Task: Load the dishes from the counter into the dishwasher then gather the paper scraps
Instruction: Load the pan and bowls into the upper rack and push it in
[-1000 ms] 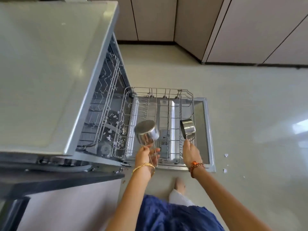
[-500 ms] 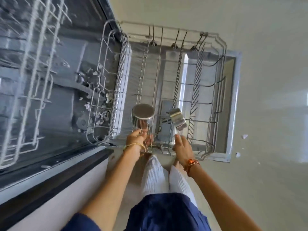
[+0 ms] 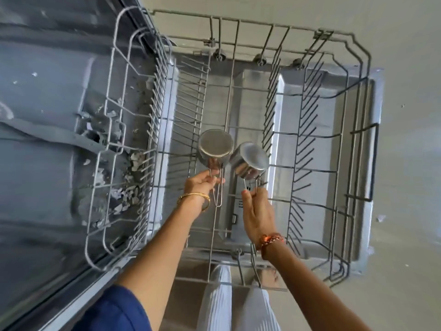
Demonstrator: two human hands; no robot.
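Note:
Two small steel cups with wire loop handles hang upside down over the pulled-out lower dishwasher rack (image 3: pixel 241 22). My left hand (image 3: pixel 202 187) pinches the wire handle of the left cup (image 3: pixel 216 148). My right hand (image 3: pixel 259 211) pinches the handle of the right cup (image 3: pixel 249 161), which tilts to the right. The two cups nearly touch above the rack's middle. Torn paper scraps (image 3: pixel 126 192) lie on the dishwasher tub floor to the left, behind the rack's side wires.
The open dishwasher door (image 3: pixel 353 144) lies flat under the rack. A few more paper bits (image 3: pixel 380 218) sit on the pale floor to the right. The dark tub interior (image 3: pixel 35 139) fills the left. My legs stand at the rack's near edge.
The view has dropped closer over the rack. Both hands have lowered the cups toward the rack's middle, and the right cup has turned bottom-up beside the left one.

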